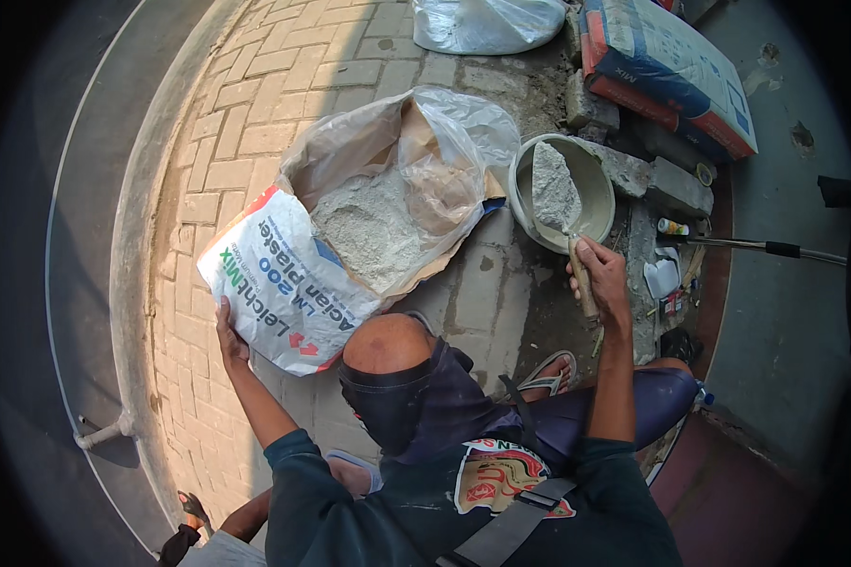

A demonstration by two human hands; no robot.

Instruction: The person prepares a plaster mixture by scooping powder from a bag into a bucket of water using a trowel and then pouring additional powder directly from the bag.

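Note:
My right hand (pixel 604 278) grips the wooden handle of a trowel (pixel 583 273). The trowel's blade, hidden under a heap of grey plaster powder (pixel 554 183), is over the mouth of a round pale bucket (pixel 598 159). Against the lower left side of an opened LeichtMix plaster bag (pixel 276 283) rests my left hand (pixel 231 337), its fingers spread along the paper. Inside the bag, loose powder (pixel 376 227) has a hollow scooped into it. A clear plastic liner (pixel 461 120) stands up around the bag's torn opening.
Stacked plaster bags (pixel 670 78) lie on concrete blocks (pixel 613 166) at upper right. A white plastic sack (pixel 489 25) is at the top. Small litter, including a white container (pixel 661 273), lies beside a metal pole (pixel 752 244). Another person's arm (pixel 248 517) shows at lower left.

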